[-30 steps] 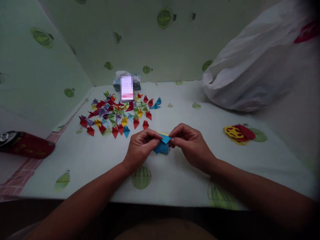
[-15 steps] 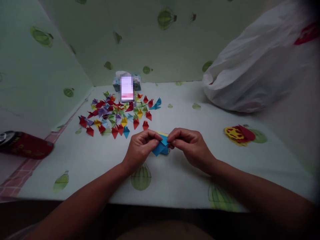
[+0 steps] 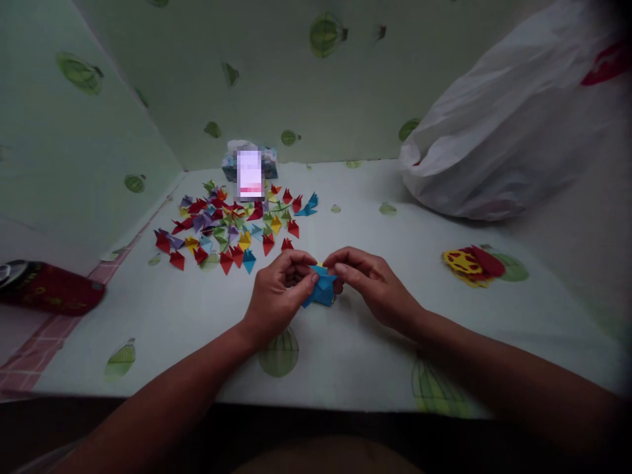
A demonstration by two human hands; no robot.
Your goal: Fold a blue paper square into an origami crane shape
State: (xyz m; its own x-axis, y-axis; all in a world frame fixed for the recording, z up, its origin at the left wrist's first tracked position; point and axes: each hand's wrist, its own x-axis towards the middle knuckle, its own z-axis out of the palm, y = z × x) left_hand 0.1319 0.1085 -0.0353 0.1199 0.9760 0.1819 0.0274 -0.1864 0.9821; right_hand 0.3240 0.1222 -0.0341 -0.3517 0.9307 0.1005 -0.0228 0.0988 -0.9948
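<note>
My left hand (image 3: 276, 296) and my right hand (image 3: 371, 283) meet at the middle of the table, both pinching a small blue folded paper piece (image 3: 322, 291). A sliver of yellow paper (image 3: 320, 266) shows just behind the fingers. Beyond my hands lies a spread of several small folded paper triangles (image 3: 232, 224) in red, yellow, blue, green and purple.
The table (image 3: 345, 349) carries a pale cloth printed with green balloons. A white plastic bag (image 3: 508, 131) fills the back right. A small box (image 3: 249, 168) stands at the back. Red and yellow paper scraps (image 3: 471, 263) lie to the right. A red object (image 3: 49, 289) rests at the left edge.
My fingers have shifted on the blue paper, folding it tighter; the visible blue part is smaller and more bunched. Both hands moved slightly away from me.
</note>
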